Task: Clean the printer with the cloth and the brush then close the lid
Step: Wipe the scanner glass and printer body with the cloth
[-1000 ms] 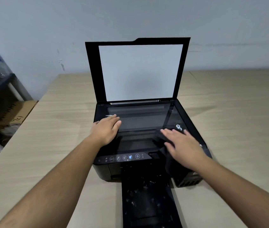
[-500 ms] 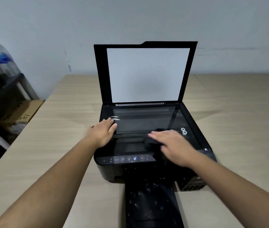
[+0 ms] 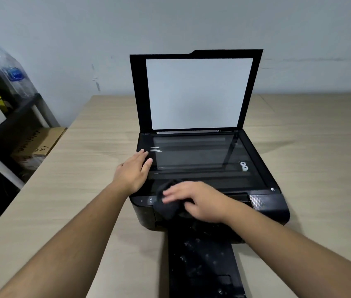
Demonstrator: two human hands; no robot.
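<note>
A black printer (image 3: 262,203) sits in the middle of the wooden table with its scanner lid (image 3: 196,91) standing upright, white inside. The scanner glass (image 3: 194,158) lies bare. My left hand (image 3: 135,171) rests flat, fingers spread, on the printer's left edge. My right hand (image 3: 196,201) presses a dark cloth (image 3: 167,204) onto the front control panel, covering most of the buttons. A black output tray (image 3: 202,265), speckled with dust, sticks out toward me. No brush is visible.
The light wooden table (image 3: 312,151) extends left, right and behind the printer. A dark shelf (image 3: 17,117) stands at the left with plastic bottles (image 3: 13,72), a white box and a cardboard box (image 3: 39,143) below. A grey wall rises behind.
My right hand has slid the cloth leftward from the printer's right front across to the control panel. My left hand stayed on the left edge. The head camera shifted slightly.
</note>
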